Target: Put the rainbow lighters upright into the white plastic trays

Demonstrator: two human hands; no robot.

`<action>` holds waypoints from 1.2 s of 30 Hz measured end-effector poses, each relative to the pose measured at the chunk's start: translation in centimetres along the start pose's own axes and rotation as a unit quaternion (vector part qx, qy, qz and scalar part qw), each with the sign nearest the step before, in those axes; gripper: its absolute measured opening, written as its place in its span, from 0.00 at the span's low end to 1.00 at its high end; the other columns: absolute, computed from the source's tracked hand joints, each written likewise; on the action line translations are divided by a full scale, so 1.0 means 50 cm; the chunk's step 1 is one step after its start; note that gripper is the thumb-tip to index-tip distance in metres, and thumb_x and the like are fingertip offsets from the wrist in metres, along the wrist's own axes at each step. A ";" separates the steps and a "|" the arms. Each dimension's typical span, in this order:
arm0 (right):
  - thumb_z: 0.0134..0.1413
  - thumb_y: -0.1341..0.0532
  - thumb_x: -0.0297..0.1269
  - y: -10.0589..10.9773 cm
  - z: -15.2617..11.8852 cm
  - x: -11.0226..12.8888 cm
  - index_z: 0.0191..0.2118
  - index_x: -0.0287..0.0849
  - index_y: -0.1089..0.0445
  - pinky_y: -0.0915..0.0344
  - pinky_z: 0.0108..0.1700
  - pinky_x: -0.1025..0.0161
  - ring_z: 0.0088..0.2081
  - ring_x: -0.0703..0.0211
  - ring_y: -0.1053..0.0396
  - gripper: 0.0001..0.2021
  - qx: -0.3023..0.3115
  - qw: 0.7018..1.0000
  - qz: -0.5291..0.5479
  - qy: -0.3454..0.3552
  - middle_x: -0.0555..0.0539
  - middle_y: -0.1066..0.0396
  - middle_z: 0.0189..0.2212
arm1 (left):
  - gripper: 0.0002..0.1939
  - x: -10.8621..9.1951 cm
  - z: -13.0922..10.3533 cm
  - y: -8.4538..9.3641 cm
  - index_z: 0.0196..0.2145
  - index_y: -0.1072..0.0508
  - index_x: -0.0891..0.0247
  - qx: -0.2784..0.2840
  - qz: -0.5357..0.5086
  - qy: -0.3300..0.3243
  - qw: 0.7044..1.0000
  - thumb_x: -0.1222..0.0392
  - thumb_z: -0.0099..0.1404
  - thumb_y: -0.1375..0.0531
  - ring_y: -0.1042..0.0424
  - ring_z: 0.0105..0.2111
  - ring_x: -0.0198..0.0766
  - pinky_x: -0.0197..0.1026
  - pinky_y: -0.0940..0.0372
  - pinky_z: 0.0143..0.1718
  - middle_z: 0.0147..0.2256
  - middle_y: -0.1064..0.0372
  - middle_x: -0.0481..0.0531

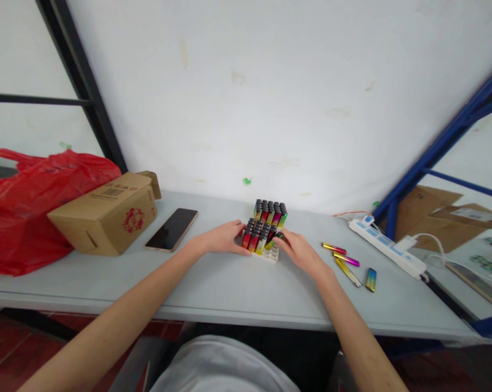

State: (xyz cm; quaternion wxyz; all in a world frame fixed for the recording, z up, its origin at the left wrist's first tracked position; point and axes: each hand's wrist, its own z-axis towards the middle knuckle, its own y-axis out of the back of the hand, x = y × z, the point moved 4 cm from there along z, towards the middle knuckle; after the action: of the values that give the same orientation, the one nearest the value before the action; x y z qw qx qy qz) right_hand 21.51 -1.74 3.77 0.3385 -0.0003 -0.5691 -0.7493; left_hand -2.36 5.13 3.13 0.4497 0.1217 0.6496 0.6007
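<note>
Several upright lighters (254, 242) with black tops stand in a white tray (271, 253), whose front right part shows bare slots. At the tray's left side is my left hand (226, 238), its thumb and fingers spread around the left edge of the lighters. My right hand (297, 249) is closed on a yellow lighter (270, 244), which leans over the tray's right part. Behind stands a second full block of lighters (270, 213), in several colours.
Several loose lighters (346, 261) lie to the right, near a white power strip (387, 247). A phone (172, 228), a cardboard box (107, 215) and a red bag (29, 207) are on the left. A wall rises behind the table (213, 283).
</note>
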 end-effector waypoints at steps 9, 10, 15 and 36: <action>0.76 0.49 0.51 0.005 -0.002 -0.007 0.42 0.46 0.33 0.42 0.34 0.61 0.32 0.52 0.28 0.16 0.022 0.999 -0.039 -0.020 0.46 0.24 0.32 | 0.33 -0.002 0.000 0.001 0.44 0.27 0.62 0.006 0.003 0.003 1.000 0.30 0.55 0.32 0.27 0.41 0.51 0.46 0.32 0.44 0.41 0.29 0.55; 0.76 0.49 0.51 0.006 -0.002 -0.008 0.42 0.46 0.32 0.43 0.34 0.61 0.32 0.52 0.27 0.16 0.022 0.998 -0.045 -0.024 0.46 0.24 0.32 | 0.33 -0.003 0.000 0.001 0.43 0.27 0.62 0.006 0.004 0.002 1.000 0.30 0.55 0.32 0.27 0.42 0.51 0.46 0.32 0.44 0.41 0.30 0.55; 0.75 0.48 0.51 0.003 0.006 -0.011 0.42 0.45 0.30 0.43 0.34 0.61 0.32 0.52 0.27 0.17 0.021 0.998 -0.046 -0.028 0.46 0.24 0.31 | 0.32 -0.007 -0.001 0.003 0.44 0.27 0.63 0.013 0.004 0.002 1.000 0.32 0.56 0.32 0.27 0.42 0.50 0.46 0.32 0.45 0.42 0.30 0.56; 0.60 0.33 0.49 0.058 -0.038 -0.135 0.46 0.46 0.20 0.32 0.56 0.47 0.50 0.44 0.26 0.15 0.019 1.000 0.013 -0.017 0.40 0.21 0.48 | 0.32 -0.004 0.000 -0.001 0.45 0.25 0.63 0.020 0.002 0.003 1.000 0.33 0.57 0.32 0.29 0.43 0.50 0.45 0.33 0.46 0.43 0.30 0.56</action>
State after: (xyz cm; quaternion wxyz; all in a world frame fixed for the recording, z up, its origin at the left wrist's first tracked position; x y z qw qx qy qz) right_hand 28.91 -0.30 3.00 0.3383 -0.0139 -0.5888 -0.7339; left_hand -2.22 4.98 3.20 0.4437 0.1304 0.6629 0.5887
